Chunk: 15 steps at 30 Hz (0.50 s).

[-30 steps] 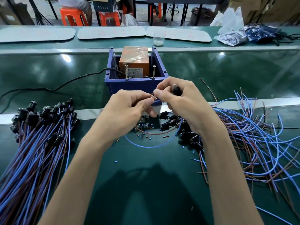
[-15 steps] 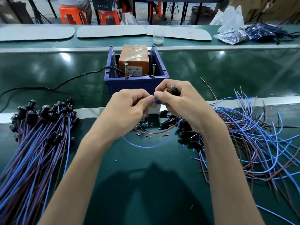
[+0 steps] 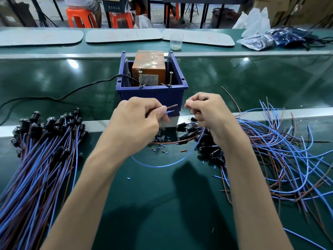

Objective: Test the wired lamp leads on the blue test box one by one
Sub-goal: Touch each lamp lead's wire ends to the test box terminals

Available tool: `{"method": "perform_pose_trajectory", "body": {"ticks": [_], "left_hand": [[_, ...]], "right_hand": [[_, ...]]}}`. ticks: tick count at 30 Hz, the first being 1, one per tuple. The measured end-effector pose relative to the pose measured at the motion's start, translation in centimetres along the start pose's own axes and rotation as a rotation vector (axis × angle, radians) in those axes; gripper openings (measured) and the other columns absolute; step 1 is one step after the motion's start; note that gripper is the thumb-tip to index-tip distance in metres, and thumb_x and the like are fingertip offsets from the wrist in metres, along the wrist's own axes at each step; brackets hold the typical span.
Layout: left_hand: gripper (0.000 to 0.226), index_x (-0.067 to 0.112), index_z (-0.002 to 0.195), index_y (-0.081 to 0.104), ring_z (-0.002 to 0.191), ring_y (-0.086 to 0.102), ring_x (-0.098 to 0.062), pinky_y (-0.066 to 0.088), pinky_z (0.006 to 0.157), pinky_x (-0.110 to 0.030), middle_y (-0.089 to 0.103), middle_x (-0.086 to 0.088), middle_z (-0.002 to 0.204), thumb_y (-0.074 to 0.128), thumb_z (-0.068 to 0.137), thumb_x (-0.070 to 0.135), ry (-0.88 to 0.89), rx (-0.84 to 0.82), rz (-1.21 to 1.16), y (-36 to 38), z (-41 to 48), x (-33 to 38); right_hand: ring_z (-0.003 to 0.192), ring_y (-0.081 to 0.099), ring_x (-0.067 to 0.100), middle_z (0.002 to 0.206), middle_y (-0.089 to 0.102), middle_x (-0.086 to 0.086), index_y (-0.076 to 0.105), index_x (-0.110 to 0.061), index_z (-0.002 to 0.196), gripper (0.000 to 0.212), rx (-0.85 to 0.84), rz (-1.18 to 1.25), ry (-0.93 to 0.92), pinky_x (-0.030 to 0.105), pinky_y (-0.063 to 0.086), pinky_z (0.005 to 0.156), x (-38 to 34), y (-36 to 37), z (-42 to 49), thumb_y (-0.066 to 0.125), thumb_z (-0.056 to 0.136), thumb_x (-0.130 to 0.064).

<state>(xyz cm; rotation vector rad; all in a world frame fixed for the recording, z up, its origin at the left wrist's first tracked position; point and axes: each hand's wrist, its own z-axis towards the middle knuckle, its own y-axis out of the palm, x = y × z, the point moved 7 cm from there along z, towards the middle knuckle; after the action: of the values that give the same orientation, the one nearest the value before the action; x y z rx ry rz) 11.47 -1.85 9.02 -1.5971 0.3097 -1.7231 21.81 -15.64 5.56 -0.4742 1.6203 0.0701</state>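
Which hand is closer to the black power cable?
Left. The left hand sits just right of the cable; the right hand is farther right, beyond the left hand.

I count 1 blue test box point(image 3: 151, 94), 2 screws point(image 3: 140, 79) upright on its front rim, and 1 orange block point(image 3: 148, 67) inside. 2 hands, left hand point(image 3: 137, 123) and right hand point(image 3: 207, 112), on 1 lamp lead point(image 3: 162, 166) with 2 stripped ends point(image 3: 172, 108). 2 lead heaps point(image 3: 36, 159), too dense to count. 3 grey pads point(image 3: 124, 36), 1 cup point(image 3: 175, 42), 2 orange stools point(image 3: 81, 17).
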Motion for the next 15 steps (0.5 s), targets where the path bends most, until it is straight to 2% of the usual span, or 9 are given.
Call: {"method": "perform_pose_trajectory", "body": {"ticks": [2,5,7,11,15], "left_hand": [[0.030,0.022,0.068,0.067,0.043,0.036,-0.009,0.029,0.045,-0.016,0.047,0.007,0.045,0.055,0.095,0.024,-0.001,0.009,-0.081,-0.4,0.1,-0.1],[0.030,0.024,0.071,0.067,0.045,0.039,-0.006,0.033,0.050,-0.018,0.050,0.010,0.046,0.054,0.097,0.026,-0.015,0.017,-0.152,-0.2,0.3,-0.3],[0.030,0.026,0.072,0.067,0.044,0.039,-0.005,0.033,0.051,-0.018,0.050,0.010,0.046,0.053,0.098,0.026,-0.009,0.026,-0.192,-0.1,0.4,-0.2],[0.029,0.027,0.074,0.067,0.048,0.040,-0.006,0.036,0.054,-0.023,0.049,0.011,0.047,0.052,0.098,0.028,-0.014,0.052,-0.302,-0.2,0.5,-0.6],[0.028,0.023,0.076,0.067,0.047,0.030,-0.008,0.025,0.046,-0.018,0.039,0.012,0.044,0.051,0.099,0.025,-0.026,0.055,-0.366,0.1,0.7,-0.8]], "right_hand": [[0.036,0.031,0.002,0.054,0.047,-0.007,0.066,-0.016,0.069,0.022,-0.056,-0.010,-0.033,0.011,0.023,0.036,-0.1,0.0,-0.2,0.059,0.090,-0.009],[0.041,0.043,-0.004,0.059,0.053,-0.014,0.071,-0.023,0.087,0.004,-0.129,-0.155,-0.107,0.006,0.030,0.043,-0.6,1.2,-0.8,0.067,0.087,-0.021],[0.046,0.044,-0.006,0.062,0.050,-0.014,0.070,-0.025,0.096,0.012,-0.131,-0.183,-0.119,0.006,0.032,0.046,-0.4,1.6,-0.8,0.072,0.084,-0.026],[0.050,0.043,-0.004,0.056,0.049,-0.016,0.074,-0.023,0.087,0.004,-0.047,-0.137,-0.157,0.007,0.034,0.049,-0.7,0.6,-0.7,0.071,0.084,-0.022],[0.047,0.046,-0.006,0.045,0.050,-0.022,0.075,-0.023,0.092,0.016,-0.019,-0.071,-0.175,0.004,0.033,0.051,-0.9,-0.5,-0.6,0.065,0.088,-0.011]]}}
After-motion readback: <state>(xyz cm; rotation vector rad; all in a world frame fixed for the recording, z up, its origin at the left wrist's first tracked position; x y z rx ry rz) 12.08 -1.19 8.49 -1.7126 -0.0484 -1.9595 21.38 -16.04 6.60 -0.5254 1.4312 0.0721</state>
